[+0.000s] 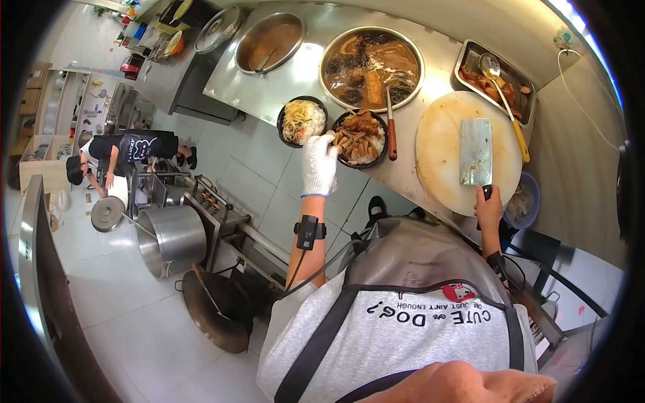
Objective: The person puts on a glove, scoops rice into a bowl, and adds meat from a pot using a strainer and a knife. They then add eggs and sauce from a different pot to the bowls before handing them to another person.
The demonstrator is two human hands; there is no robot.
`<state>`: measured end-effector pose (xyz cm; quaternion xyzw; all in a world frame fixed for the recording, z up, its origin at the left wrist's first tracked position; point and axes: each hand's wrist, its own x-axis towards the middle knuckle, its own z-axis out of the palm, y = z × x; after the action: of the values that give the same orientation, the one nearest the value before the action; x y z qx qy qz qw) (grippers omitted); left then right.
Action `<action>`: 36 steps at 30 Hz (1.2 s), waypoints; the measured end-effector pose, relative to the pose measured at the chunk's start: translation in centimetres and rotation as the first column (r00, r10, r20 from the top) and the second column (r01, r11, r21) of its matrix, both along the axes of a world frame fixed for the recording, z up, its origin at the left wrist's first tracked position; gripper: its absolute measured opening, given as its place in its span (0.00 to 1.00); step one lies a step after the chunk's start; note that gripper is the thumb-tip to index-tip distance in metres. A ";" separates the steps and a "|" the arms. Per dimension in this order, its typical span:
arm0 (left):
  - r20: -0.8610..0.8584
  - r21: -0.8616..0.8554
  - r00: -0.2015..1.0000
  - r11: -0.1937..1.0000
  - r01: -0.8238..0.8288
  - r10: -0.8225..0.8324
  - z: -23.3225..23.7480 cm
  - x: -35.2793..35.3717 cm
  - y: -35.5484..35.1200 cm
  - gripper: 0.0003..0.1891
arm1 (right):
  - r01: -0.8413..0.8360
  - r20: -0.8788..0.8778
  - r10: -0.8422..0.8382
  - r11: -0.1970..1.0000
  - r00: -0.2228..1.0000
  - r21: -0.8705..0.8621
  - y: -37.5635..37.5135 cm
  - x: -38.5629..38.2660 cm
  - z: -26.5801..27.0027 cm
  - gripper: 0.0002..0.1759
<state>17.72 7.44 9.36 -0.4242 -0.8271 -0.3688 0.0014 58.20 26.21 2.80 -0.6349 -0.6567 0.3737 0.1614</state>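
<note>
Ahead of both hands' fingers stretches the metal worktop (282,84), with every bowl and pot within sight of them. Under the right hand's blade is the round board (440,148). Beyond the left fingers sit the stew pot (322,74), with large pieces in dark liquid, and the sauce pot (302,37). Past the right fingers, the tray (521,75) holds more browned meat and a ladle (521,142).

The meat bowl (363,166), at the left fingertips, looks well filled: cut pieces lie over rice, so its portion seems cut and served. The noodle bowl (279,126), just beside the same fingers, has rice, noodles and bits of vegetable, but no cut meat shows on it. Neither bowl has a lid.

The cleaver (476,151) is broad side up over the board, its handle closed in the fingers of the right hand (489,205). The gloved left hand (319,164) has its fingers partly open and bent at the meat bowl's near edge; whether they grip it, I cannot tell.
</note>
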 end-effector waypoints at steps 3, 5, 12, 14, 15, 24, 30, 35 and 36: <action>-0.024 -0.262 0.997 0.963 0.067 -0.076 2.4 1.5 0.0 0.18 | -0.134 0.148 0.096 0.952 0.984 0.275 -0.4 0.5 0.0 0.20; -0.037 -0.348 0.992 0.933 0.097 -0.117 2.8 2.3 0.9 0.20 | -0.182 0.208 0.115 0.921 0.971 0.345 -0.6 0.6 0.5 0.24; -0.211 -0.415 0.975 0.909 -0.027 -0.067 0.8 2.7 2.2 0.20 | -0.303 0.352 0.171 0.880 0.920 0.366 -0.4 0.9 0.4 0.29; -0.216 -0.349 0.973 0.937 0.005 -0.085 0.3 2.2 2.2 0.16 | -0.325 0.383 0.183 0.878 0.906 0.351 -0.3 0.7 0.6 0.29; -0.216 -0.350 0.973 0.937 0.001 -0.082 0.1 1.8 2.1 0.16 | -0.327 0.415 0.178 0.889 0.892 0.321 -0.4 0.5 0.9 0.29; 0.271 -0.120 0.962 0.993 0.012 0.021 -0.7 -1.9 0.5 0.15 | -0.329 0.369 0.126 0.759 0.921 0.562 -1.9 -1.8 3.2 0.28; 0.125 -0.134 0.965 0.960 0.247 -0.231 -0.1 -3.6 0.9 0.13 | -0.145 0.091 0.113 0.811 0.989 0.566 -5.3 -8.3 7.0 0.20; 0.237 0.040 0.950 0.979 0.200 -0.204 0.6 -6.9 -0.3 0.12 | -0.087 -0.019 0.116 0.838 0.993 0.539 -9.7 -14.3 9.8 0.16; 0.281 0.118 0.923 0.964 0.237 -0.261 0.2 -7.8 -0.5 0.11 | -0.078 -0.062 0.130 0.843 0.990 0.532 -10.4 -15.4 10.2 0.15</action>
<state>9.96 6.91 9.60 -0.4657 -0.7417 -0.4584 -0.1513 42.78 15.78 13.04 -0.5108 -0.7591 0.2171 0.3402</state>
